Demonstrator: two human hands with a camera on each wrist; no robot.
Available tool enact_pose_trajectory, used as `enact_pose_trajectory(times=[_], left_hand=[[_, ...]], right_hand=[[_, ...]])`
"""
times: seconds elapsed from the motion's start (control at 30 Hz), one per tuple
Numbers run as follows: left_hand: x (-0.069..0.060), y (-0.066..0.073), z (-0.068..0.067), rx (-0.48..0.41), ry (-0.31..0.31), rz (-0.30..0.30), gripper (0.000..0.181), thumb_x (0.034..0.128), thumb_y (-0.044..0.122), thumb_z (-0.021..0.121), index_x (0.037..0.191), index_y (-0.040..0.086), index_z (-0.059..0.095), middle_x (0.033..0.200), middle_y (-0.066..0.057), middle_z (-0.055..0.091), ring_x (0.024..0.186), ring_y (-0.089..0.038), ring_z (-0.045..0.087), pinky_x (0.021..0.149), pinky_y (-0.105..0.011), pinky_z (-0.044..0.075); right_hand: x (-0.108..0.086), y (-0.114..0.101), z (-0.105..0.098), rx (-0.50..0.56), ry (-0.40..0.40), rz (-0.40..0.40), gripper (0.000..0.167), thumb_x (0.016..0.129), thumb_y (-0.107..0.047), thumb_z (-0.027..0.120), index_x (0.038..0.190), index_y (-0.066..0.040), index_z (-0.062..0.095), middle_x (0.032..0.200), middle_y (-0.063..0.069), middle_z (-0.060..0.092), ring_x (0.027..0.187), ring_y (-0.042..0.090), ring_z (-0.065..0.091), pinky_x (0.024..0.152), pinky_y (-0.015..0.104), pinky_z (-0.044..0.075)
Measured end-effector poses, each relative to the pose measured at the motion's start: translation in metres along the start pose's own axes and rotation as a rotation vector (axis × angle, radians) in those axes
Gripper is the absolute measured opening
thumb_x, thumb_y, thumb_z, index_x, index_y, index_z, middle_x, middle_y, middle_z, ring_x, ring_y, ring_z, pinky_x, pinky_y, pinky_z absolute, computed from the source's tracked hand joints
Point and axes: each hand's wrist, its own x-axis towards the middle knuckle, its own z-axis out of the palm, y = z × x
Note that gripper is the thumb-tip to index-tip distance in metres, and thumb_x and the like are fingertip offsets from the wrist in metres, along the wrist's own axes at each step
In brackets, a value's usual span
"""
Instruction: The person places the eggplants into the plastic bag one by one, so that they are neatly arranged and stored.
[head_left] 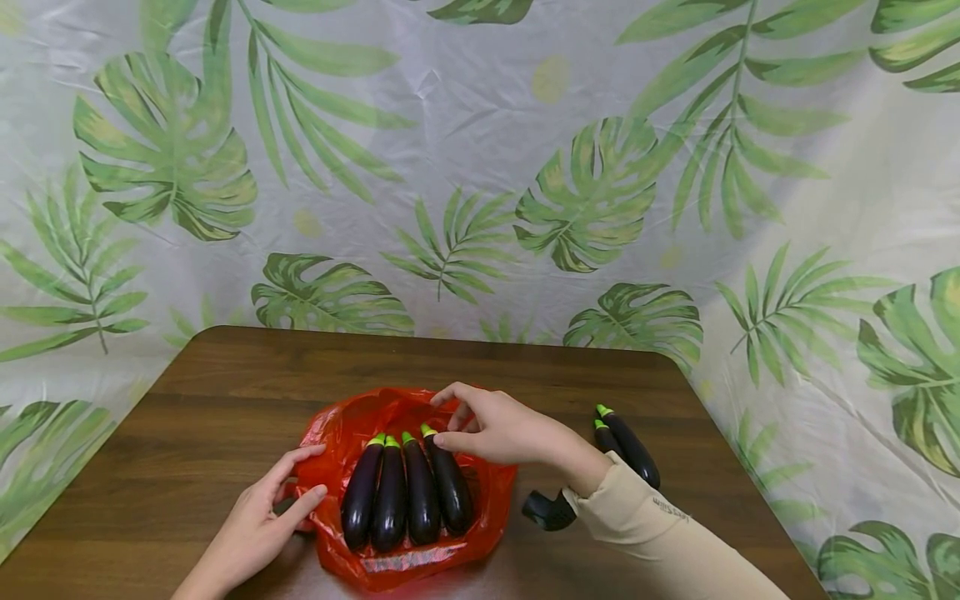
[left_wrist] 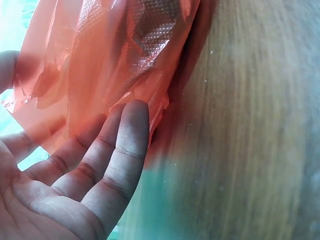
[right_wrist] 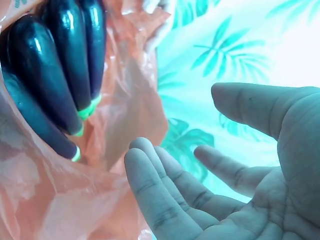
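Note:
Several dark purple eggplants (head_left: 389,500) with green stem ends lie side by side in an opened red plastic bag (head_left: 491,533). At the bag's left edge, my left hand (head_left: 262,512) holds the plastic loosely, its thumb and fingers on either side; the left wrist view shows the fingers (left_wrist: 132,127) against the thin red film (left_wrist: 95,65). My right hand (head_left: 502,425) hovers over the stem end of the rightmost eggplant in the bag. Its fingers are spread and nothing is between them in the right wrist view, where the bagged eggplants (right_wrist: 42,70) appear beyond the fingertips.
Two more eggplants (head_left: 628,447) lie on the wooden table (head_left: 247,375) to the right, partly behind my right forearm. A black object (head_left: 547,510) sits beside the right sleeve, its kind unclear. A leaf-patterned curtain (head_left: 465,167) hangs behind the table.

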Motion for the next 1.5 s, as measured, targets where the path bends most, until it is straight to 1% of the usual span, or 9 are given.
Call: enact_pose_trajectory(times=[0.17, 0.37, 0.57, 0.67, 0.8, 0.93, 1.13, 1.3, 1.5], left_hand=[[0.001, 0.000, 0.000, -0.003, -0.002, -0.003, 0.048, 0.1055, 0.019, 0.071, 0.150, 0.014, 0.054, 0.101, -0.009, 0.073, 0.081, -0.006, 0.072, 0.065, -0.031, 0.066], [0.001, 0.000, -0.001, -0.003, -0.006, -0.002, 0.049, 0.1055, 0.019, 0.071, 0.151, 0.015, 0.053, 0.103, -0.011, 0.073, 0.081, -0.006, 0.072, 0.065, -0.031, 0.066], [0.001, -0.001, -0.001, -0.014, -0.009, -0.033, 0.049, 0.1058, 0.021, 0.071, 0.152, 0.015, 0.053, 0.111, -0.014, 0.073, 0.085, -0.005, 0.072, 0.067, -0.030, 0.066], [0.001, -0.002, -0.001, -0.017, -0.008, -0.039, 0.049, 0.1060, 0.021, 0.070, 0.152, 0.015, 0.053, 0.113, -0.015, 0.073, 0.085, -0.005, 0.072, 0.067, -0.030, 0.066], [0.000, -0.002, -0.001, -0.016, -0.009, -0.036, 0.049, 0.1063, 0.021, 0.070, 0.152, 0.015, 0.053, 0.113, -0.015, 0.073, 0.085, -0.005, 0.072, 0.066, -0.031, 0.066], [0.001, -0.002, -0.001, -0.015, -0.012, -0.036, 0.049, 0.1064, 0.021, 0.070, 0.152, 0.015, 0.053, 0.113, -0.015, 0.073, 0.085, -0.005, 0.072, 0.066, -0.031, 0.066], [0.000, -0.002, -0.001, -0.012, -0.013, -0.025, 0.049, 0.1063, 0.021, 0.070, 0.151, 0.015, 0.053, 0.110, -0.014, 0.073, 0.084, -0.005, 0.072, 0.066, -0.031, 0.066], [0.000, -0.001, -0.001, -0.011, -0.011, -0.020, 0.048, 0.1064, 0.020, 0.070, 0.151, 0.015, 0.053, 0.107, -0.013, 0.073, 0.083, -0.005, 0.072, 0.066, -0.031, 0.066], [0.000, 0.000, -0.001, -0.009, -0.003, -0.005, 0.048, 0.1061, 0.019, 0.070, 0.150, 0.014, 0.053, 0.100, -0.010, 0.073, 0.080, -0.006, 0.072, 0.066, -0.031, 0.066]], right_hand=[[-0.006, 0.002, -0.007, 0.020, 0.021, -0.008, 0.045, 0.106, -0.035, 0.070, 0.147, -0.021, 0.057, 0.109, -0.003, 0.070, 0.089, 0.012, 0.069, 0.079, 0.033, 0.058], [-0.014, 0.007, -0.013, 0.039, 0.051, -0.010, 0.043, 0.106, -0.036, 0.069, 0.146, -0.022, 0.057, 0.110, -0.004, 0.069, 0.093, 0.015, 0.069, 0.079, 0.033, 0.058], [-0.022, 0.012, -0.020, 0.069, 0.065, -0.009, 0.044, 0.106, -0.035, 0.069, 0.146, -0.022, 0.057, 0.113, -0.001, 0.070, 0.096, 0.018, 0.069, 0.079, 0.034, 0.058], [-0.026, 0.016, -0.023, 0.086, 0.074, -0.008, 0.044, 0.106, -0.034, 0.069, 0.147, -0.023, 0.056, 0.114, 0.001, 0.069, 0.097, 0.019, 0.069, 0.076, 0.035, 0.059], [-0.032, 0.022, -0.028, 0.093, 0.094, -0.011, 0.047, 0.107, -0.034, 0.069, 0.149, -0.020, 0.055, 0.116, 0.004, 0.069, 0.097, 0.025, 0.070, 0.074, 0.036, 0.059], [-0.039, 0.028, -0.033, 0.092, 0.123, -0.015, 0.048, 0.107, -0.033, 0.069, 0.150, -0.018, 0.055, 0.116, 0.005, 0.070, 0.097, 0.029, 0.071, 0.079, 0.036, 0.058], [-0.046, 0.044, -0.039, 0.135, 0.144, -0.008, 0.049, 0.107, -0.033, 0.068, 0.150, -0.015, 0.053, 0.119, 0.008, 0.070, 0.094, 0.020, 0.069, 0.084, 0.039, 0.061], [-0.054, 0.055, -0.045, 0.182, 0.163, 0.016, 0.050, 0.108, -0.030, 0.067, 0.152, -0.013, 0.051, 0.119, 0.011, 0.069, 0.100, 0.018, 0.072, 0.093, 0.043, 0.063], [-0.066, 0.068, -0.052, 0.191, 0.196, 0.042, 0.051, 0.108, -0.029, 0.067, 0.153, -0.011, 0.049, 0.122, 0.014, 0.069, 0.101, 0.020, 0.071, 0.095, 0.042, 0.062]])
